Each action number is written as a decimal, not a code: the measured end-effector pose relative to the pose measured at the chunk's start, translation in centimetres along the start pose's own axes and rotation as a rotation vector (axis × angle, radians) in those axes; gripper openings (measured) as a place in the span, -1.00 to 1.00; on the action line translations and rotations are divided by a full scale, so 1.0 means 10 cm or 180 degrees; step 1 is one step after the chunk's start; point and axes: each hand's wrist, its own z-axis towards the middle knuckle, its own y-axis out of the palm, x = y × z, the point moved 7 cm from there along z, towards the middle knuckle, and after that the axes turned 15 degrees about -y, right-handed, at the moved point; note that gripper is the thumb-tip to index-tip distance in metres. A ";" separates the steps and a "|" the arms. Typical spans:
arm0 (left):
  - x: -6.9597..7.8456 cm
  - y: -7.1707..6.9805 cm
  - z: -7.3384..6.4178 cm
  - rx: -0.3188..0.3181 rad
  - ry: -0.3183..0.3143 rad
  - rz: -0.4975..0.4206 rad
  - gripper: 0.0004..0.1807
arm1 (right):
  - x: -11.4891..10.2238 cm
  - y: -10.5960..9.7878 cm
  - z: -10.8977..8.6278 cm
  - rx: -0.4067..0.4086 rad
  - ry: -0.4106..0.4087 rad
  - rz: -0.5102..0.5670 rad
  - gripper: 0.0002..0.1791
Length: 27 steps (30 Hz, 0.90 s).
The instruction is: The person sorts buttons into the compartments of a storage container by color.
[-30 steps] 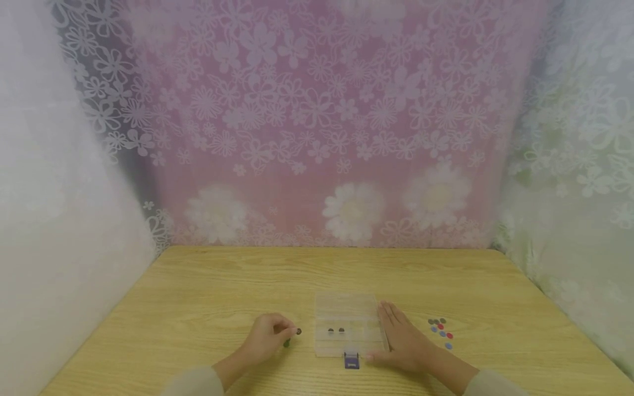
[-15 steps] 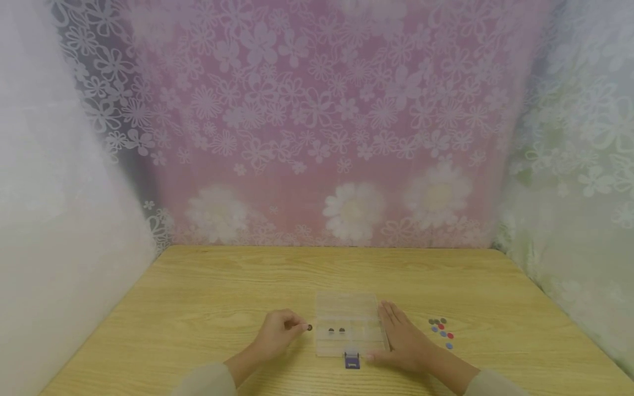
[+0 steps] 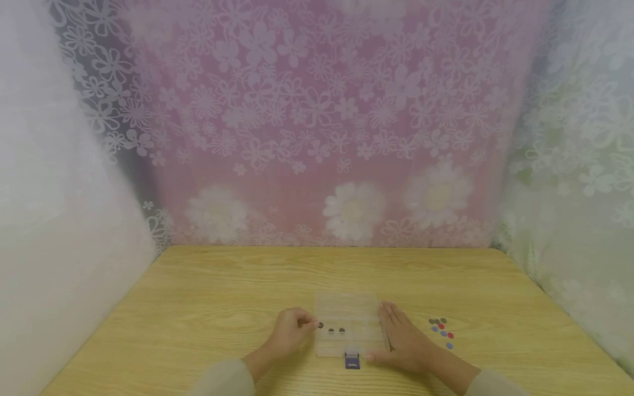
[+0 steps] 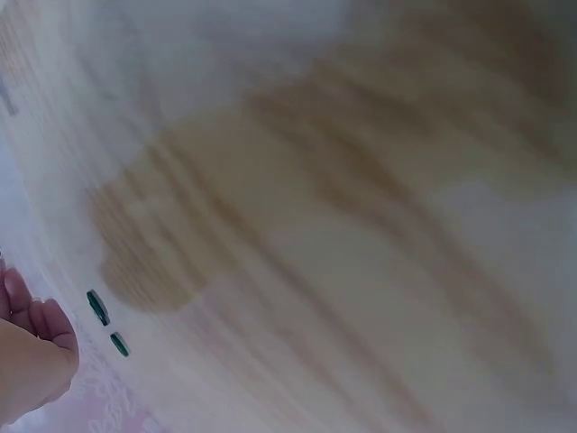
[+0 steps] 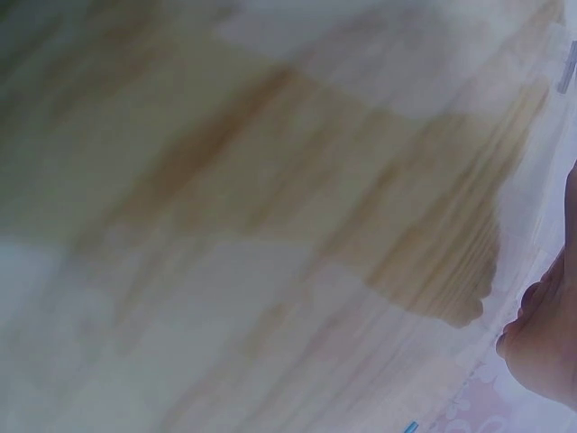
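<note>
Nearest me, the purple latch (image 3: 352,363) jutted from the front edge of the clear box (image 3: 327,347), which sat on the surface (image 3: 213,286) between my hands.

My left hand (image 3: 292,333) held the dark disc (image 3: 320,325) in a pinch of thumb and fingers, at the box's left edge; whether it touched the wall I could not tell. The step, as I judged it, was bringing that small piece in over the box. It called for a light pinch, enough height to clear the side wall, and a low, gentle release, so as not to knock the two dark pieces (image 3: 331,331) side by side inside.

My right hand (image 3: 407,339) was the brace: fingers straight along the right wall, thumb stretched toward the front corner, gripping nothing. Even pressure there, I reckoned, would steady the box better than a shove. The left hand lay knuckles up, its fingers curled and pointing inward, the forearm slanting in from the near side; the right forearm mirrored it. The left wrist view showed two green pieces (image 4: 97,307) near that hand.

Beyond my right hand lay loose dark discs (image 3: 436,321), red discs (image 3: 450,335) and blue discs (image 3: 449,345). Past the far edge hung a pink flowered curtain (image 3: 297,154).
</note>
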 end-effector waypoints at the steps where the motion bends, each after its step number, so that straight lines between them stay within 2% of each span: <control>1: 0.00 0.01 0.01 0.0012 0.0006 0.0003 -0.92 | 0.00 0.00 0.00 0.0001 -0.0002 0.0014 0.19; 11: 0.01 0.10 0.04 -0.0009 -0.0090 -0.0068 -0.94 | 0.02 0.02 -0.01 -0.0020 0.0020 0.0005 0.20; 27: 0.06 0.09 0.00 0.0069 0.0013 0.0132 -0.96 | 0.04 0.03 -0.02 -0.0004 0.0002 0.0009 0.19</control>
